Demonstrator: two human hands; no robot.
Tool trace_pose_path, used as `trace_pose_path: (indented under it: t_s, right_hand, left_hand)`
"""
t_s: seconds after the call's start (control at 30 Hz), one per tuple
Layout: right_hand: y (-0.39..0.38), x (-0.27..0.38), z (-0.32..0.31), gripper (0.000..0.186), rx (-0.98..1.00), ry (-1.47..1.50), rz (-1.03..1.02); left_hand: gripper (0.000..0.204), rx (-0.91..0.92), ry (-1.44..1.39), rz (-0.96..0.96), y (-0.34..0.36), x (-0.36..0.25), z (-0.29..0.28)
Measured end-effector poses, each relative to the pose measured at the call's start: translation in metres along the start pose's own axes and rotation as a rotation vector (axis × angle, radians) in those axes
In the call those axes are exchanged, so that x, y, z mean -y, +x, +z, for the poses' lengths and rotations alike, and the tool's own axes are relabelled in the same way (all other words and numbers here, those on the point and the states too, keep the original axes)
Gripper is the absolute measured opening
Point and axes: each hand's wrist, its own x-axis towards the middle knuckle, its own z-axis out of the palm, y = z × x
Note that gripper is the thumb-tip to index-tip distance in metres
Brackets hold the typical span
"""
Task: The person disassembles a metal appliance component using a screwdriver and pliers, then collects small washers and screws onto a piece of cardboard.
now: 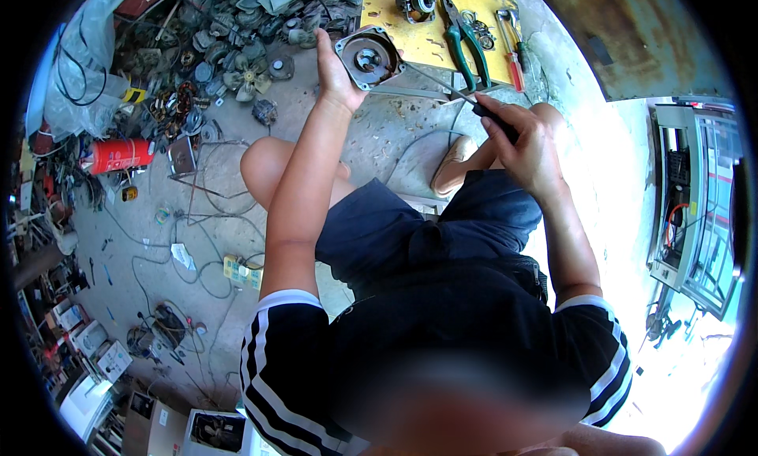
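My left hand [339, 86], closed round the edge of a squarish metal motor housing [382, 71], holds it up by the near left corner of a yellow-topped work stand. The round hollow inside faces up, with a ring at its centre. A long-shafted screwdriver [500, 126] with a dark handle is gripped in my right hand [530, 148]. Its shaft points left to the housing's right side; whether the tip touches cannot be made out. Beyond lie a motor core with copper windings [416, 2], green-handled pliers [459, 41] and a heap of small metal parts [482, 34].
On the right of the yellow top [434, 49] lies a red-handled tool [515, 71]. Piled motor parts [229, 53] cover the floor at far left, near a red cylinder [122, 155]. Cables [207, 213] trail over the left floor. A glass-fronted cabinet [695, 211] stands right.
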Motion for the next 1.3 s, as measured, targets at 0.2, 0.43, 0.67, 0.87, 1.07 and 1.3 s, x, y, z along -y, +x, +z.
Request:
trace_pose_path:
  t_s: [0.2, 0.43, 0.67, 0.87, 1.07, 1.3]
  right_hand:
    - [0.001, 0.0, -0.003, 0.033, 0.026, 0.27, 0.164]
    - [0.002, -0.001, 0.008, 0.033, 0.037, 0.188, 0.051]
    - [0.004, -0.017, -0.015, 0.034, -0.029, 0.016, 0.034]
    - [0.02, -0.044, -0.048, 0.034, -0.069, -0.114, 0.056]
    - [0.034, -0.086, -0.061, 0.032, -0.118, -0.134, 0.04]
    - [0.054, -0.129, -0.033, 0.032, -0.18, -0.107, 0.101]
  left_hand:
    - [0.095, -0.098, 0.072, 0.09, 0.0, -0.004, 0.005]
    - [0.088, -0.035, 0.097, -0.02, -0.002, 0.01, 0.022]
    - [0.079, 0.104, 0.146, -0.07, 0.015, 0.025, 0.062]
    - [0.072, 0.19, 0.176, -0.144, 0.053, 0.035, 0.099]
    - [0.074, 0.096, 0.25, -0.229, 0.088, 0.045, 0.136]
    - [0.078, -0.196, 0.677, -0.117, 0.116, 0.055, 0.163]
